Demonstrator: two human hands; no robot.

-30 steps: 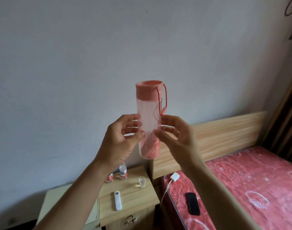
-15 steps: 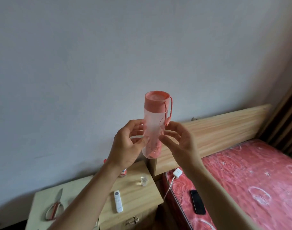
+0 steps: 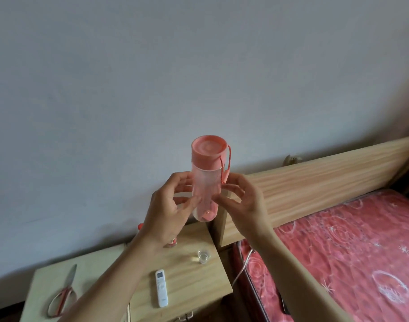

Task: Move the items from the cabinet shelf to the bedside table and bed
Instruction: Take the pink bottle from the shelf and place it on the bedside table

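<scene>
Left grip and right grip are both pinched onto the lower half of the pink bottle, thumbs in front and fingers curled round the back. It's upright in the air above the back corner of the bedside surface, not set down yet.

My guess is it's light. The walls are clear and it looks mostly empty, apart from something pink at the bottom (no idea what). It's hard, smooth plastic, so stiff but a bit slippy. I'd hold it round the body, or hook the cord loop hanging off the lid. Probably not breakable, but it's tall and narrow, so likely tippy once stood up.

Below that, the surface has a white remote and a little clear glass, with scissors on the paler top next door. The left wrist hides most of a small red-capped bottle. A white cable runs beside the bed, with its ends out of sight. Something sits on the headboard, too blurry to name. The cabinet shelf isn't in view at all.
</scene>
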